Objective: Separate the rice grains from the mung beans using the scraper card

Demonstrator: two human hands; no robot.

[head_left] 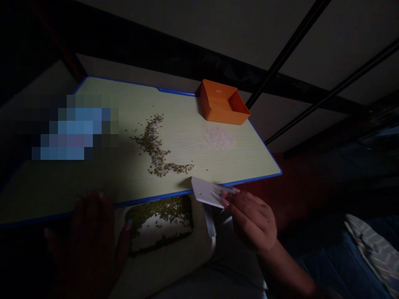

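Observation:
My right hand (254,220) pinches a flat white plastic scraper (204,191), tilted over the table's front edge. My left hand (93,236) is in deep shadow at that same edge, its fingers stretched out and holding nothing visible. On the pale table top with a blue rim (118,166) lies a curved scatter of small green beans (152,145), with white grains mixed in. A separate heap of white grains (219,138) sits to the right. Below the edge, between my hands, a tray (158,230) contains many green beans over a white bottom.
An orange open box (224,104) stands at the table's far right corner. At the left of the table is a pixelated bluish patch (75,128). Dark-framed panels rise behind the table. Blue and striped cloth (370,249) lies at the lower right.

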